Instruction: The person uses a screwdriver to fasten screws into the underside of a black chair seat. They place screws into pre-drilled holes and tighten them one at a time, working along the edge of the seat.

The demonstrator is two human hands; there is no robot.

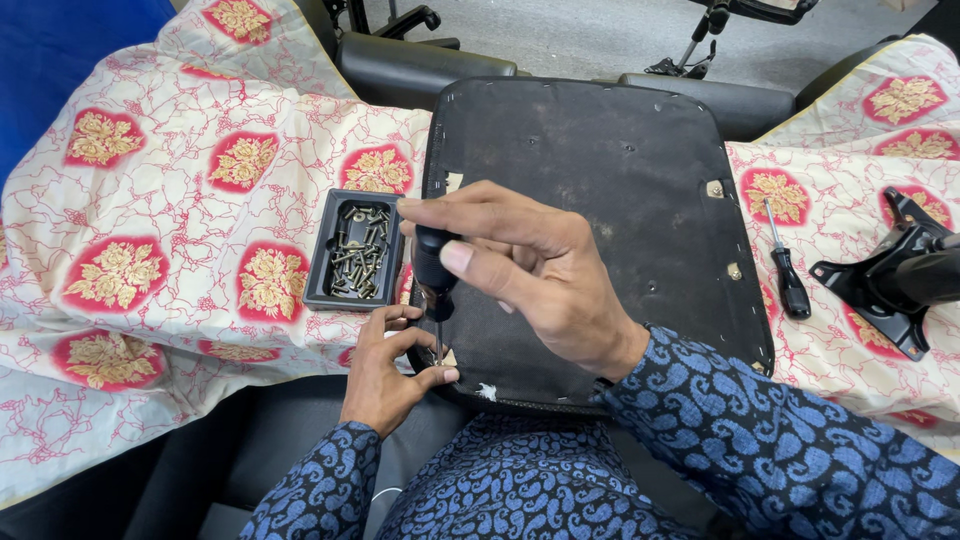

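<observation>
Closest to the person, the left hand [385, 372] sits at the near left corner of the black seat board [600, 190]. Its fingers pinch low around the thin metal shaft of a screwdriver [434, 285], right where the tip meets the board. There may be a small screw under the tip, but the fingers hide it, so I cannot tell.

The screwdriver stands almost straight up, tip down and black handle on top. The right hand [530, 270] comes in from the right and sits just above the left hand. Its grip is closed around the handle, thumb on the near side and fingers curled over the top. Both hands hold the same tool, one low and one high.

Just to the left of the hands is a small black tray [318, 285] full of screws [360, 250]. It rests on the flowered cloth [160, 200]. Further right, a second screwdriver [787, 270] lies on the cloth, well apart from the hands. Beside it is a black metal bracket [885, 280].
</observation>
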